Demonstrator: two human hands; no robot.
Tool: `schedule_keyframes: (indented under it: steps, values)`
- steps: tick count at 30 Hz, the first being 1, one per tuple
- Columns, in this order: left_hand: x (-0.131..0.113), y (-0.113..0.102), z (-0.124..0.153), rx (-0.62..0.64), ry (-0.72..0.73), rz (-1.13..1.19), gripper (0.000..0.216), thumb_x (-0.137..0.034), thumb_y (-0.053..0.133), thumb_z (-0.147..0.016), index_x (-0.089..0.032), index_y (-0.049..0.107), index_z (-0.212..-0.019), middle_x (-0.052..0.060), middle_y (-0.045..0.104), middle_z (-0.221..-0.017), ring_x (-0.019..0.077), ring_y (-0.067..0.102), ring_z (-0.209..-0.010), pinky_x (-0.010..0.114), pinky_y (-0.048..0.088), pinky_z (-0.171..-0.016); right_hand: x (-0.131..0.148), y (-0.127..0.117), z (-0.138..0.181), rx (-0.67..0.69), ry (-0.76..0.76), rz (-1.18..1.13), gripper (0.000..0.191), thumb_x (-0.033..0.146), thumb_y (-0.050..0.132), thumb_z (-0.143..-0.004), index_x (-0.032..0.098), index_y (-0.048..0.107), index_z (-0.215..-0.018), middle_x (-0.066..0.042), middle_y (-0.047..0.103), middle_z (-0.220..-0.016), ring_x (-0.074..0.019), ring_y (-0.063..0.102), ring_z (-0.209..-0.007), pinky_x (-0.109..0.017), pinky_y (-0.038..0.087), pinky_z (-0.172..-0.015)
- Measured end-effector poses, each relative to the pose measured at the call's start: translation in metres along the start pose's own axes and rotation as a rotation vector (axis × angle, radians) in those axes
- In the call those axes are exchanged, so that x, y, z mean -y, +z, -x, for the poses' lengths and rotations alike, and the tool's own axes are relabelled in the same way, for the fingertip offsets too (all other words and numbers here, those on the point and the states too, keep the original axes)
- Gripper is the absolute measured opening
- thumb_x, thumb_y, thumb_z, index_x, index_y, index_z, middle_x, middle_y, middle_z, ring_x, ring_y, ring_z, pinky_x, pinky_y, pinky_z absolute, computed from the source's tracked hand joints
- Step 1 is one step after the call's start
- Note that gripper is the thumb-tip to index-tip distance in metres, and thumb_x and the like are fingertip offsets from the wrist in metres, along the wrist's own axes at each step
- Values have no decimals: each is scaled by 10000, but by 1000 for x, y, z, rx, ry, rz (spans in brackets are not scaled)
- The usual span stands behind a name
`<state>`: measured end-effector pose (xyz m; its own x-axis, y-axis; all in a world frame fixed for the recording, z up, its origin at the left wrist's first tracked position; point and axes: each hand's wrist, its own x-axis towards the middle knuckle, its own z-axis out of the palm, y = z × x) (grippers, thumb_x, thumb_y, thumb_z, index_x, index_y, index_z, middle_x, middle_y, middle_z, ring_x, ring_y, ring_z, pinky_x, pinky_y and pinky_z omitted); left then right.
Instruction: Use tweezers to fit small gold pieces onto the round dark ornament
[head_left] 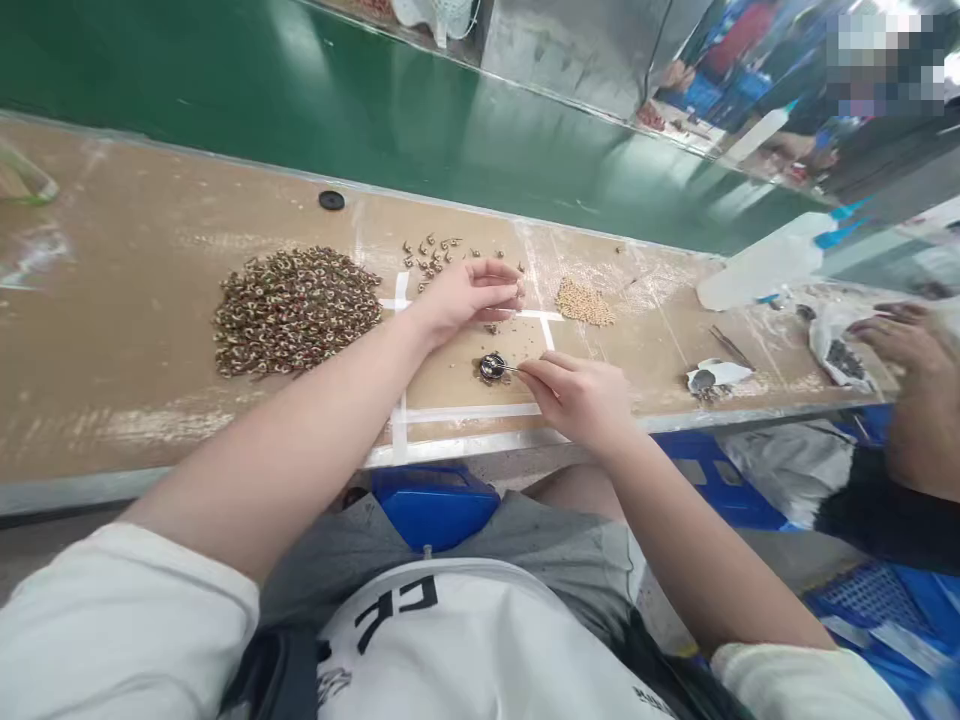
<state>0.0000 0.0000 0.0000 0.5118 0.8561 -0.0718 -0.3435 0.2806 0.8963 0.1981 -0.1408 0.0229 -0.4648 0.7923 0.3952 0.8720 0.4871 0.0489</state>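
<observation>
My left hand (474, 298) is over the taped square, thumb and fingertips pinched together around something too small to make out. My right hand (581, 395) grips a thin metal tool (511, 369), its tip reaching into a small round black dish (493, 367); most of the shaft is hidden by my fingers. Just beyond the left hand lie several loose small metallic pieces (431, 264) with thin stems. A big heap of similar-looking small pieces (296, 312) stands left of my left forearm. To the right of that hand is a patch of small cream beads (583, 301).
White tape strips (472, 412) mark the brown tabletop near its front edge. A black disc (331, 200) lies at the back. On the right are bottles with blue nozzles (765, 262), tweezers (731, 347), a white scrap (718, 374) and a co-worker's hand (904, 335) by a plastic bag (832, 345).
</observation>
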Motion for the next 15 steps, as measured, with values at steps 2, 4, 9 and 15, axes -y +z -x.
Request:
schedule_keyframes:
  steps: [2,4,9,15]
  values:
    - [-1,0,0,0,5,-23,167,-72,786,-925,-132,724,-1067,89,812,-1058,164,797,-899,303,646,-813,0,-1,1,-27,2,-14,240,320,633,-1088,221,823,-980,16,757,-762,-121,660,-638,-322,306,-516]
    - [0,-1,-1,4,9,-55,184,-102,810,-917,-133,742,-1084,95,813,-1055,165,792,-890,318,647,-829,-1,-1,2,-55,30,-81,245,318,625,-1090,218,823,-987,1,761,-772,-123,661,-645,-304,343,-537]
    - [2,-2,-1,15,33,-160,238,-180,848,-903,-141,773,-1125,104,818,-1014,186,793,-921,336,642,-845,-11,4,-9,-157,196,-452,193,310,674,-1045,213,827,-979,-37,770,-823,-155,650,-664,-292,468,-612]
    - [-2,0,1,-74,72,-277,106,-176,801,-931,-147,708,-970,87,811,-913,180,780,-850,309,618,-749,-29,44,-28,-355,452,-801,195,394,750,-954,220,838,-942,-52,804,-865,-219,730,-762,-349,574,-692]
